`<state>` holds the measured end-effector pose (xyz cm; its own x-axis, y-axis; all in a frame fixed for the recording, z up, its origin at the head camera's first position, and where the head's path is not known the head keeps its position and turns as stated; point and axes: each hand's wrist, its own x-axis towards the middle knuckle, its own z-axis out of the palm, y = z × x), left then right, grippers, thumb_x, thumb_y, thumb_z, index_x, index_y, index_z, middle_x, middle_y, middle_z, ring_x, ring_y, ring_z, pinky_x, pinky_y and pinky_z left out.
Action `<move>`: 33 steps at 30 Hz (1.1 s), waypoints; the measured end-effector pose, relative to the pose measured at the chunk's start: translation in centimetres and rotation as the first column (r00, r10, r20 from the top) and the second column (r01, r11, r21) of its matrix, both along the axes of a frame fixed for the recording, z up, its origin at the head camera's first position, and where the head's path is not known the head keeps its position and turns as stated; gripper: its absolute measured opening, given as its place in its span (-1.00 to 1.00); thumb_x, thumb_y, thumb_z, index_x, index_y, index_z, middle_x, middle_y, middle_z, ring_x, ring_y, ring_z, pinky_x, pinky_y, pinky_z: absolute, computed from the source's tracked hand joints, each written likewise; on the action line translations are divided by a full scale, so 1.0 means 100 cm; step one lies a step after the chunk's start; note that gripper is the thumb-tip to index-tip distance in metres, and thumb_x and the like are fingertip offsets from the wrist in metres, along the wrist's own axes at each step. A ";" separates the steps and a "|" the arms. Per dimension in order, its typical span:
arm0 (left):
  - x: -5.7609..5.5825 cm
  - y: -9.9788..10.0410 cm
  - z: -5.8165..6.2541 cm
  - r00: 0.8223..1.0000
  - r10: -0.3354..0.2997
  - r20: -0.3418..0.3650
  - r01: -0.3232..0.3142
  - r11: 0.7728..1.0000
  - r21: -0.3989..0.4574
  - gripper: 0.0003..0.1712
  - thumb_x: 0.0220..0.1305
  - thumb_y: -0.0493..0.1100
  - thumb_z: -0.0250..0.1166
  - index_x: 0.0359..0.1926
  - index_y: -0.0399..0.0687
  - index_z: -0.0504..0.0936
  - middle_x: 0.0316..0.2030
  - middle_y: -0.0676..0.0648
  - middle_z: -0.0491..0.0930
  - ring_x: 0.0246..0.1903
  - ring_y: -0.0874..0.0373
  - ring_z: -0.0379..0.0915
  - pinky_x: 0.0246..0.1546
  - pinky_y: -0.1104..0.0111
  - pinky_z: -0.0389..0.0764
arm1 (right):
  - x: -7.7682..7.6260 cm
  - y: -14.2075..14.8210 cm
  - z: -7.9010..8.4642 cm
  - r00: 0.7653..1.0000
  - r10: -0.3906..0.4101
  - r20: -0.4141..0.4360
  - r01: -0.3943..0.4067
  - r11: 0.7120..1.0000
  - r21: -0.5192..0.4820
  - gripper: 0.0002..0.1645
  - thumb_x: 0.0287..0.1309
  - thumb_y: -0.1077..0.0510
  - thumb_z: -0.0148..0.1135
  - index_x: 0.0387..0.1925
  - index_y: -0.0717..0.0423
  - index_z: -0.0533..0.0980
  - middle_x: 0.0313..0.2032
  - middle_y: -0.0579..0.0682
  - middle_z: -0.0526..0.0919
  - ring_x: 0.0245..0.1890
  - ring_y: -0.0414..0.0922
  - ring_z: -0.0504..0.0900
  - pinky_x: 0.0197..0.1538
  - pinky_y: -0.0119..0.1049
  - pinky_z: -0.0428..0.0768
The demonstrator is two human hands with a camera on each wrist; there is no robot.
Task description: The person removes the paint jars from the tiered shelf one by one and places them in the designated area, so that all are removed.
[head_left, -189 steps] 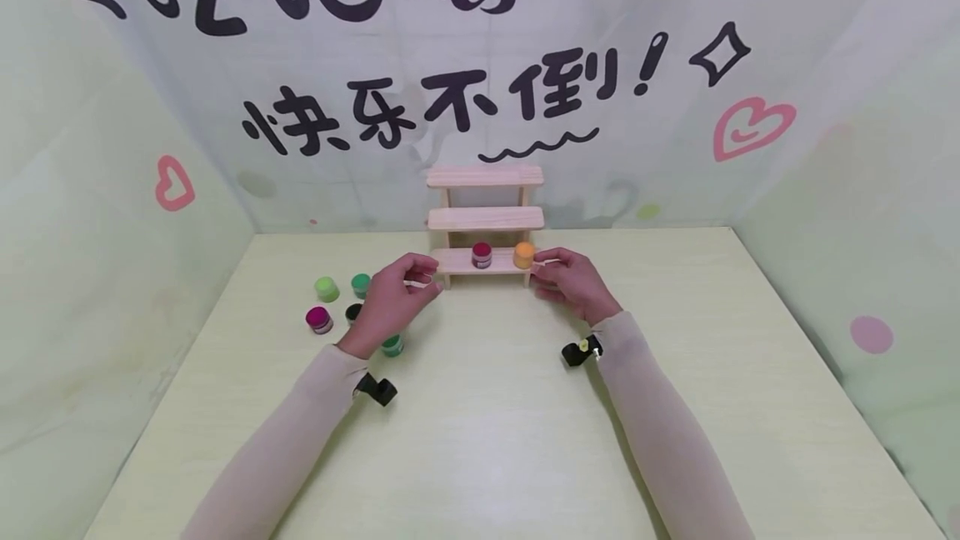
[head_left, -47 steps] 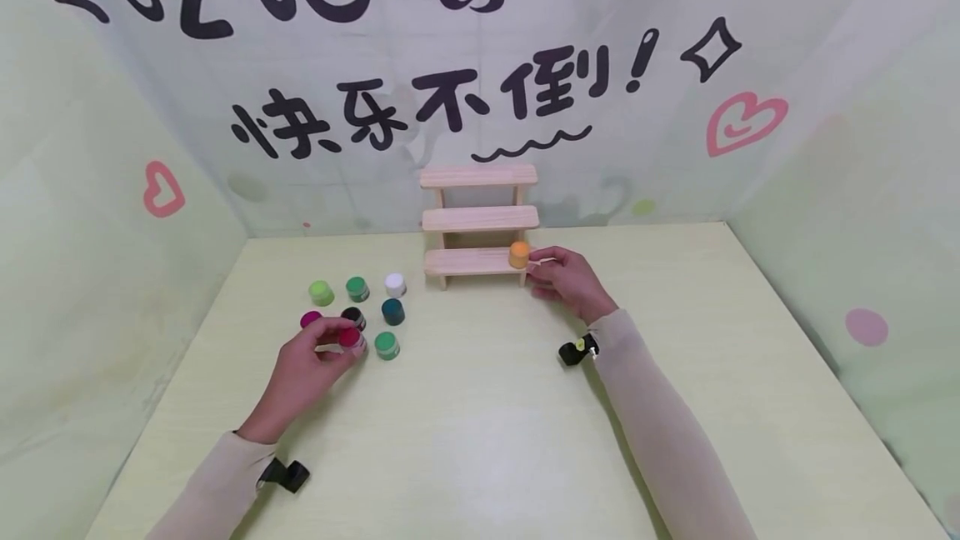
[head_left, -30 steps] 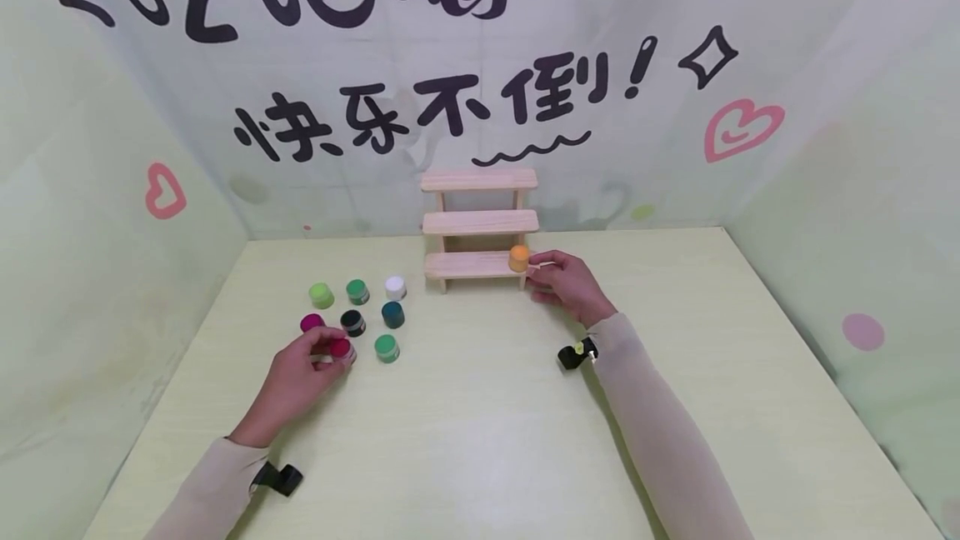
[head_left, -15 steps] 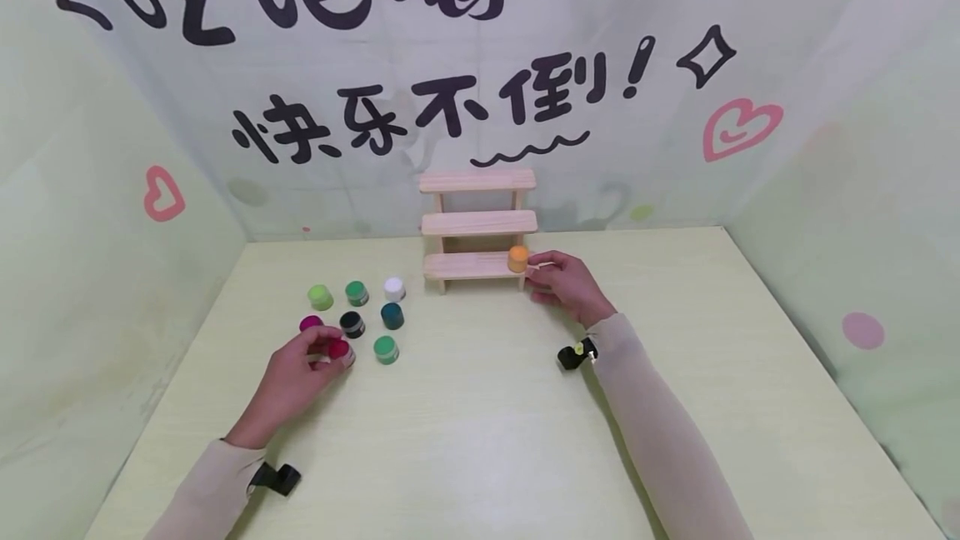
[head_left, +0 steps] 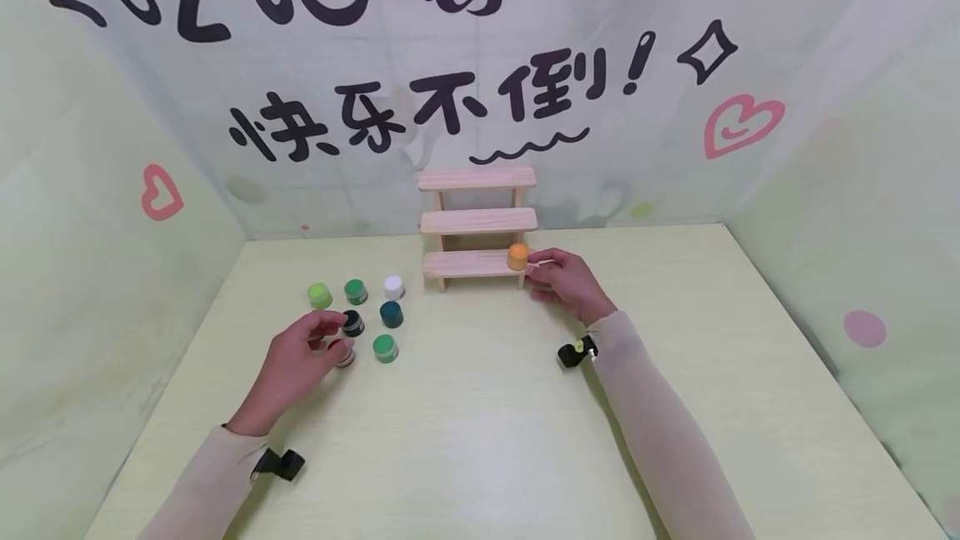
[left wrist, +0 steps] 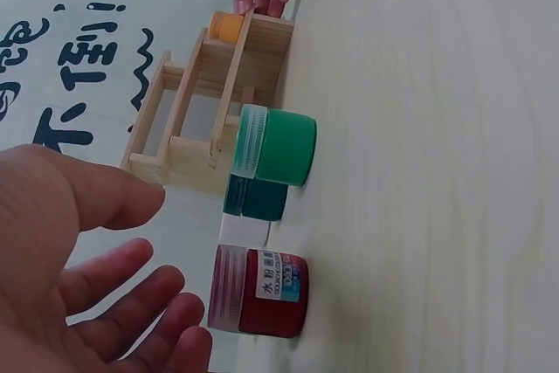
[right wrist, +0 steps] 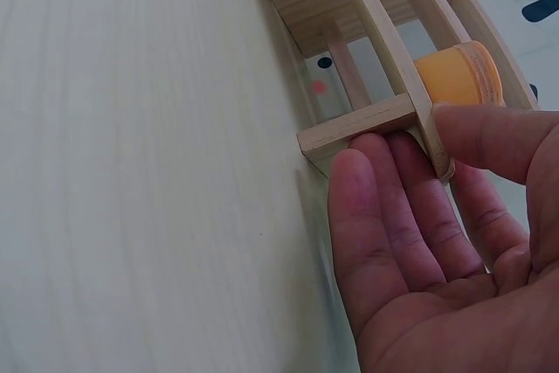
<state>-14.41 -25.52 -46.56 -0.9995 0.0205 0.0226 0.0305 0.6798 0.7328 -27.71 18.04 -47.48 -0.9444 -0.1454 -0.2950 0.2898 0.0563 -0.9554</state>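
In the head view my left hand (head_left: 296, 361) hovers at a dark red gouache paint jar (head_left: 346, 358) standing on the table. The left wrist view shows its fingers spread and apart from the red jar (left wrist: 281, 294). My right hand (head_left: 573, 283) grips the right end of the lowest step of a small three-tier wooden stand (head_left: 477, 221). In the right wrist view the thumb lies on the step's end beside an orange jar (right wrist: 458, 76), with the other fingers underneath against the leg. That orange jar (head_left: 517, 257) stands on the step's right end.
Around the left hand stand a black jar (head_left: 353, 323), a teal jar (head_left: 392, 314), a white jar (head_left: 393, 287), a light green jar (head_left: 319, 296) and two green jars, one in front (head_left: 386, 348). A printed cloth (head_left: 330, 190) hangs behind the table.
The red jar, earlier on the lowest step, was carried by my left hand to the table at left. Its fingers have now parted from the jar. My right hand stays at the stand.
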 end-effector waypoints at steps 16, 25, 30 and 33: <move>-0.025 0.039 0.015 0.995 -0.054 -0.088 0.061 0.995 0.077 -0.53 0.47 0.04 0.38 0.27 -0.02 0.59 0.20 -0.18 0.64 0.17 -0.03 0.58 0.08 0.42 0.63 | 0.001 0.000 -0.001 1.000 0.009 0.000 -0.009 1.000 -0.006 -0.66 0.41 0.14 0.37 0.15 0.08 0.56 0.03 -0.04 0.75 -0.02 -0.12 0.77 0.02 -0.23 0.78; -0.048 0.068 0.020 0.995 -0.059 -0.086 0.073 0.982 0.176 -0.54 0.44 -0.06 0.40 0.26 -0.11 0.58 0.19 -0.20 0.64 0.16 -0.04 0.56 0.19 0.11 0.66 | 0.001 0.000 0.003 1.000 0.006 0.004 -0.006 1.000 0.004 -0.66 0.42 0.15 0.35 0.15 0.09 0.55 0.00 -0.07 0.74 -0.02 -0.10 0.76 0.05 -0.22 0.78; -0.057 0.083 0.024 0.992 -0.076 -0.101 0.095 0.975 0.201 -0.57 0.43 -0.04 0.41 0.22 -0.06 0.59 0.17 -0.15 0.65 0.15 -0.02 0.57 0.22 0.06 0.66 | 0.000 0.000 0.004 1.000 0.013 0.010 -0.013 1.000 0.019 -0.63 0.43 0.14 0.34 0.19 0.09 0.54 0.07 -0.01 0.74 0.04 -0.07 0.75 0.12 -0.18 0.77; -0.062 0.092 0.027 0.992 -0.081 -0.099 0.102 0.968 0.228 -0.56 0.43 -0.05 0.41 0.23 -0.08 0.58 0.19 -0.17 0.64 0.17 -0.03 0.56 0.23 0.06 0.66 | 0.000 0.000 0.004 1.000 0.014 0.012 -0.015 1.000 0.027 -0.63 0.44 0.14 0.34 0.20 0.09 0.54 0.09 0.00 0.74 0.05 -0.07 0.75 0.13 -0.18 0.76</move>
<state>-20.57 -16.37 -43.89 -0.9874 0.0960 0.1257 0.1566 0.4822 0.8619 -27.67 18.05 -47.09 -0.9387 -0.1511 -0.3099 0.2998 0.0861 -0.9501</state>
